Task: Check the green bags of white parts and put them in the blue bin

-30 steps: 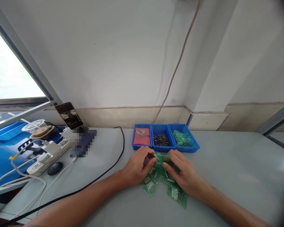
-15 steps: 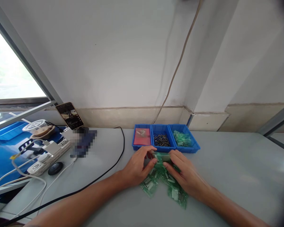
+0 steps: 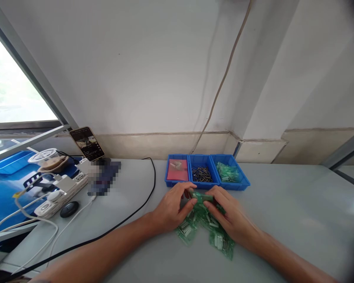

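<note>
Both hands pinch one green plastic bag (image 3: 201,196) above the table, just in front of the blue bins. My left hand (image 3: 174,207) grips its left end between thumb and fingers. On the right end, my right hand (image 3: 227,212) is closed in the same way. Beneath them lie several more green bags with small pale and metal pieces inside; one filled bag (image 3: 222,240) sticks out below my right hand, another filled bag (image 3: 187,230) below my left. The hands partly cover the pile.
Behind the hands stand a blue bin (image 3: 177,183) with a red card, a blue bin (image 3: 202,159) of screws and a blue bin (image 3: 243,184) of green bags. At left are a power strip (image 3: 76,188), a propped phone (image 3: 87,144) and a black cable (image 3: 154,173).
My right hand's fingers have shifted slightly left along the top bag, closer to my left hand. The left hand and the pile stay about where they were.
</note>
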The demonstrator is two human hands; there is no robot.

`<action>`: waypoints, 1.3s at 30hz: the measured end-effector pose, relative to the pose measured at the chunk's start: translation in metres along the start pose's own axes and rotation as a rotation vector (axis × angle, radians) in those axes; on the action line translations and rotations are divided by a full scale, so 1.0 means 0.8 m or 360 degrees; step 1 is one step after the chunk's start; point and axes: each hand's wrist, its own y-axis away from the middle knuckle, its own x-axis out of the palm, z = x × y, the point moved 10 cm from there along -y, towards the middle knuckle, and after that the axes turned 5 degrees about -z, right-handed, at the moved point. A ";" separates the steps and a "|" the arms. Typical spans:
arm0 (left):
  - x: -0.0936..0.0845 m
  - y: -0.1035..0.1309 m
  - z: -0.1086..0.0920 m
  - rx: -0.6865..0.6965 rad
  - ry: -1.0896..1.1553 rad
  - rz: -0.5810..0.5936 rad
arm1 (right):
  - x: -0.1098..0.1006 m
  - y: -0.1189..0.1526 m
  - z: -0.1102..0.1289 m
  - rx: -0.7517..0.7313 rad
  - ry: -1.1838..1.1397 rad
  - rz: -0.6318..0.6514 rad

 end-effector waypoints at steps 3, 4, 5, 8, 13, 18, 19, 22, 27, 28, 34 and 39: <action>0.001 0.000 0.000 0.0004 0.0020 0.0012 | -0.004 0.001 -0.002 0.0016 0.0056 -0.0086; 0.002 0.000 0.000 0.0005 0.0026 0.0014 | -0.005 0.002 -0.003 0.0011 0.0082 -0.0116; 0.002 0.000 0.000 0.0008 0.0029 0.0013 | -0.006 0.003 -0.003 0.0005 0.0102 -0.0139; 0.002 -0.001 0.000 0.0009 0.0025 0.0017 | -0.003 0.003 -0.004 -0.0008 0.0108 -0.0128; 0.000 -0.001 -0.001 0.0000 0.0019 0.0018 | -0.003 0.000 -0.001 -0.0012 0.0038 -0.0080; 0.003 -0.004 -0.010 0.0055 0.0008 0.0101 | 0.000 0.001 0.006 -0.0083 0.0039 -0.0015; 0.004 -0.004 -0.012 0.0080 0.0005 0.0115 | 0.000 0.001 0.007 -0.0088 0.0038 -0.0002; 0.005 -0.005 -0.015 0.0139 0.0018 0.0102 | 0.002 0.000 0.009 -0.0079 0.0024 0.0021; 0.006 -0.004 -0.013 0.0163 0.0040 0.0074 | 0.003 -0.002 0.010 -0.0053 0.0070 0.0045; 0.006 -0.004 -0.012 0.0153 0.0044 0.0080 | 0.003 -0.002 0.011 -0.0069 0.0083 0.0051; 0.008 -0.006 -0.009 0.0049 -0.0002 0.0145 | -0.001 -0.001 0.015 -0.0125 0.0134 -0.0013; 0.012 -0.003 0.006 -0.0034 -0.0052 0.0156 | -0.003 0.000 0.006 0.0015 0.0027 -0.0024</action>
